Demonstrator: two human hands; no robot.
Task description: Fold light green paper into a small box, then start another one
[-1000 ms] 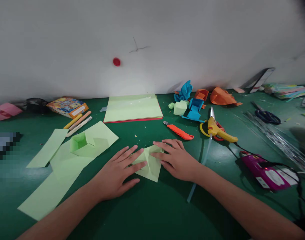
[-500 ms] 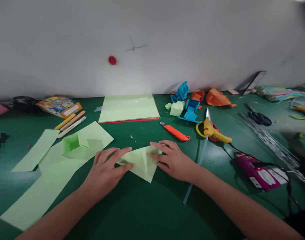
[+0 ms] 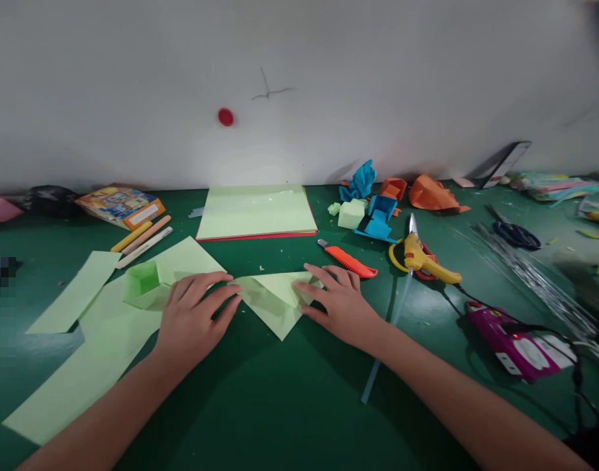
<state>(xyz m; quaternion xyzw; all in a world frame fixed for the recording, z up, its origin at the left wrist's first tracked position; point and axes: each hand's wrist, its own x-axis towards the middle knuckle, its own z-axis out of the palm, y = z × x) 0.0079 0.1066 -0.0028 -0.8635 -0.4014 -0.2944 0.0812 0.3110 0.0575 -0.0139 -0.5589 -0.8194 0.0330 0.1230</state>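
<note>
A pale green folded paper (image 3: 278,307) lies on the green table between my hands, one corner pointing toward me and a flap along its far edge. My left hand (image 3: 196,314) has its fingers closed at the paper's left corner. Spread over the right part of the same paper are the fingers of my right hand (image 3: 336,301). Left of my left hand, a small open green paper box (image 3: 146,284) sits on a larger pale green sheet (image 3: 103,347).
Behind the hands lies a paper stack (image 3: 257,212). An orange cutter (image 3: 349,261), a yellow glue gun (image 3: 424,258) over scissors, and a purple device (image 3: 518,343) with cables are on the right. Folded paper pieces (image 3: 378,219) stand near the wall.
The folded paper has turned slightly and moved away from me, its near corner shifting left. My left hand has moved left to the paper's corner, and its fingers have drawn together.
</note>
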